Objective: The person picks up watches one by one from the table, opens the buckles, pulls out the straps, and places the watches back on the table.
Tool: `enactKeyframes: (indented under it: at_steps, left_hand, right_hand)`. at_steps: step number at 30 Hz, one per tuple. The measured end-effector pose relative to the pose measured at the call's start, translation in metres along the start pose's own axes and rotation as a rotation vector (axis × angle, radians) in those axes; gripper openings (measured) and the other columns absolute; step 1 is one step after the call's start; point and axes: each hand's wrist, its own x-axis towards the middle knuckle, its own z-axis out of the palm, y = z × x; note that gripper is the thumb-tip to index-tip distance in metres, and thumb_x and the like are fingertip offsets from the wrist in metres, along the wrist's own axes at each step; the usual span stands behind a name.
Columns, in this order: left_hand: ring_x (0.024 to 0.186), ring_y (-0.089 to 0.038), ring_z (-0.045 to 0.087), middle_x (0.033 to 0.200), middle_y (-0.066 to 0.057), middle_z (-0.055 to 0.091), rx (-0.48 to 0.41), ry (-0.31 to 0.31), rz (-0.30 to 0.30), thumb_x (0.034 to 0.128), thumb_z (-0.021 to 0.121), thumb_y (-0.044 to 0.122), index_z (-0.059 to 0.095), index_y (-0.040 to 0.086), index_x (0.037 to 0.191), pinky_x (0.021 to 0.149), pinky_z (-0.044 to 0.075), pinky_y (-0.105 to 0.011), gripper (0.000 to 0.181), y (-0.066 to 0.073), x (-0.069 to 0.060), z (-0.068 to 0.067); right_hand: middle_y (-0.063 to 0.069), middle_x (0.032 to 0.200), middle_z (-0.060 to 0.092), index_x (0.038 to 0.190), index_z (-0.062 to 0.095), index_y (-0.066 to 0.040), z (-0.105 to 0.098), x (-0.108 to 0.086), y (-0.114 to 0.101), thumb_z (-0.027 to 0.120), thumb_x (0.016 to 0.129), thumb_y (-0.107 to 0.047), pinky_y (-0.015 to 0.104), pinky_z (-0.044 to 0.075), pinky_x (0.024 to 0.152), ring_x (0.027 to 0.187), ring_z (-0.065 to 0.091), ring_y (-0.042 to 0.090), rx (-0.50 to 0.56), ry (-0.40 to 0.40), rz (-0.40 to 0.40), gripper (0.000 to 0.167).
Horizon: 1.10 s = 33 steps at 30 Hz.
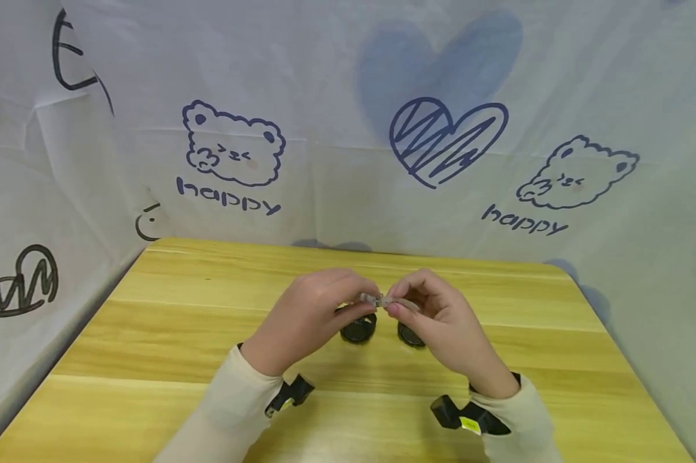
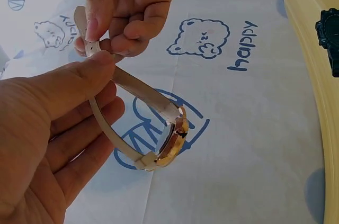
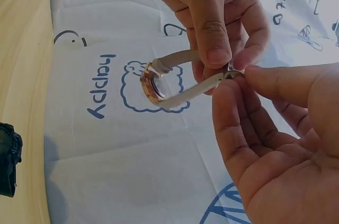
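Observation:
A watch with a pale strap (image 2: 143, 92) and a gold-rimmed case (image 2: 174, 142) hangs in a loop between both hands. The left hand (image 1: 313, 315) pinches the strap near the buckle between thumb and fingers. In the right wrist view the strap (image 3: 193, 92) runs from the case (image 3: 150, 83) up to the fingertips. The right hand (image 1: 443, 318) pinches the strap's end, close against the left fingertips. How far the strap goes through the buckle is hidden by the fingers.
Two black watches lie on the wooden table (image 1: 168, 302) below the hands, one at left (image 1: 358, 330) and one at right (image 1: 410, 335), partly covered by the hands. A white cloth (image 1: 336, 193) with drawings hangs behind the table.

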Motion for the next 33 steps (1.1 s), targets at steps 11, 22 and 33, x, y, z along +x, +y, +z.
enactKeyframes:
  at_steps: [11, 22, 33]
  left_hand:
    - [0.077, -0.006, 0.065, 0.089, 0.006, 0.072, 0.051, -0.030, -0.013, 0.0896, 0.082, 0.011, 0.073, 0.014, 0.097, 0.072, 0.054, -0.018, 0.012, 0.0023, 0.0015, 0.0027]
    - [0.074, -0.006, 0.064, 0.089, 0.005, 0.071, 0.038, -0.044, -0.031, 0.0932, 0.077, 0.010, 0.073, 0.013, 0.098, 0.068, 0.053, -0.017, 0.007, 0.0022, 0.0008, 0.0053]
    - [0.078, -0.003, 0.066, 0.094, 0.006, 0.071, -0.034, -0.053, -0.073, 0.0931, 0.074, 0.006, 0.071, 0.014, 0.098, 0.070, 0.054, -0.016, 0.010, -0.0006, 0.0005, 0.0073]
  right_hand:
    - [0.007, 0.105, 0.067, 0.106, 0.065, -0.008, 0.0010, -0.0014, -0.0007, 0.067, 0.100, -0.004, 0.029, 0.058, 0.082, 0.093, 0.069, 0.019, -0.082, 0.019, 0.047, 0.007]
    - [0.006, 0.108, 0.069, 0.115, 0.069, -0.009, 0.0001, -0.0015, -0.0021, 0.067, 0.101, -0.007, 0.030, 0.058, 0.080, 0.092, 0.069, 0.018, -0.112, -0.007, 0.050, 0.015]
    - [0.006, 0.106, 0.072, 0.112, 0.072, -0.009, -0.0039, -0.0006, -0.0005, 0.065, 0.101, -0.003, 0.030, 0.058, 0.074, 0.087, 0.068, 0.017, -0.097, -0.029, 0.030, 0.015]
